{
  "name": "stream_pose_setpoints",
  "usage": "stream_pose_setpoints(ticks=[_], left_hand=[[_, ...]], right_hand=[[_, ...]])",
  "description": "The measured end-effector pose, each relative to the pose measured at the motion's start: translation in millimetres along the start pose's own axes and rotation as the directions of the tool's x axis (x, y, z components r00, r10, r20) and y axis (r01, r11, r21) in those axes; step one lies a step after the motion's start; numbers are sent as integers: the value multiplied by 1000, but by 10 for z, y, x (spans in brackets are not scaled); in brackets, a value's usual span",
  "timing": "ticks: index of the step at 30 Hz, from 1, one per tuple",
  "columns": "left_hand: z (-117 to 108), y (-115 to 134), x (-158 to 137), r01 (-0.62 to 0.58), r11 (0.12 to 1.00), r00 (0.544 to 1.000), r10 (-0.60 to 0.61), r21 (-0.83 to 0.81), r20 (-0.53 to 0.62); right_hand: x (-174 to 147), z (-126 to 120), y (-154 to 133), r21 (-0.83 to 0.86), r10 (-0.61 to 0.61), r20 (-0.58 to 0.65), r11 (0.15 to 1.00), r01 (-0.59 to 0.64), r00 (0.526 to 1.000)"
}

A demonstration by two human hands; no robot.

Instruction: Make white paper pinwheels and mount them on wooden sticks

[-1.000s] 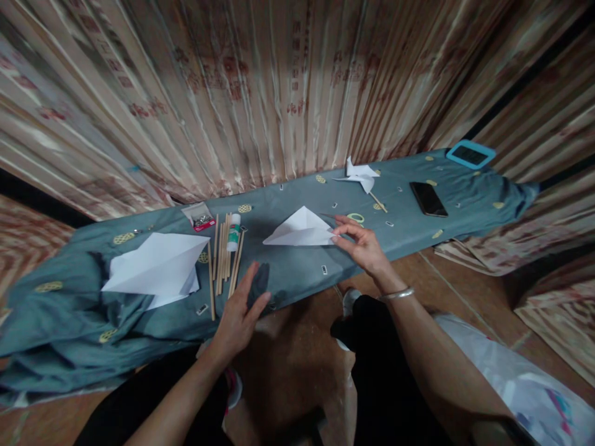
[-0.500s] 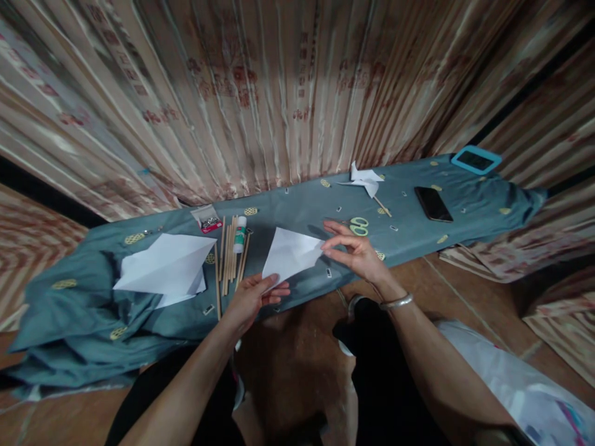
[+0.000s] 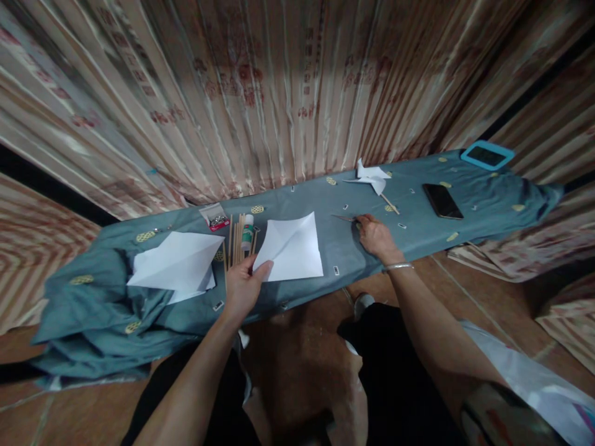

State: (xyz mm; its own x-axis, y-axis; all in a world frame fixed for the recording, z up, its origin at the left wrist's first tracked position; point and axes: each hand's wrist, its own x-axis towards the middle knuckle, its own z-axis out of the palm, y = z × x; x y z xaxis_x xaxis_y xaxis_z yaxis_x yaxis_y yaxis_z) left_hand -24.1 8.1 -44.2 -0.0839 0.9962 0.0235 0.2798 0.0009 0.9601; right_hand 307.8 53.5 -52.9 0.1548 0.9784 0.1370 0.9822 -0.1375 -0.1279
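My left hand [image 3: 245,285] pinches the left corner of a white sheet of paper [image 3: 294,249], thumb on top. The sheet lies unfolded with a diagonal crease across it. On the right, my right hand [image 3: 374,238] is closed around the handles of a pair of scissors [image 3: 344,218]; the blades point left and the handles are mostly hidden under the fingers. Close by my left hand lie several thin wooden sticks [image 3: 236,238] and a glue stick [image 3: 248,233] with a green label. More white paper [image 3: 176,263] is stacked to the left.
A teal cloth [image 3: 274,305] covers the long narrow surface. Toward the back stand a small open box of pins [image 3: 214,218] and a paper pinwheel [image 3: 372,178] on a stick. Farther right are a black phone [image 3: 442,201] and a blue-framed device [image 3: 487,155]. A curtain [image 3: 279,93] hangs behind.
The folded paper has opened out into a flat sheet. My right hand has let go of it and moved right, onto the scissors. My left hand still grips the paper.
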Motion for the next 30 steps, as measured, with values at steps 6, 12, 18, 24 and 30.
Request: stream_pose_setpoints(ticks=[6, 12, 18, 24, 30], left_hand=[[-56, 46, 130, 57, 981, 994, -72, -186, -78], [-85, 91, 169, 126, 890, 975, -192, -437, -109], [-150, 177, 178, 123, 885, 968, -207, -449, -143], [-288, 162, 288, 103, 908, 950, -210, -405, -230], [-410, 126, 387, 37, 921, 936, -168, -388, -309]], right_hand=[[-127, -100, -75, -113, 39, 97, 993, -28, 995], [-204, -210, -134, -186, 79, 175, 982, -46, 981], [-306, -268, -185, 432, 175, 250, 860, -272, 952], [-592, -271, -551, 863, -67, 503, -21, -505, 862], [-891, -260, -905, 858, -420, 461, -14, -514, 781]])
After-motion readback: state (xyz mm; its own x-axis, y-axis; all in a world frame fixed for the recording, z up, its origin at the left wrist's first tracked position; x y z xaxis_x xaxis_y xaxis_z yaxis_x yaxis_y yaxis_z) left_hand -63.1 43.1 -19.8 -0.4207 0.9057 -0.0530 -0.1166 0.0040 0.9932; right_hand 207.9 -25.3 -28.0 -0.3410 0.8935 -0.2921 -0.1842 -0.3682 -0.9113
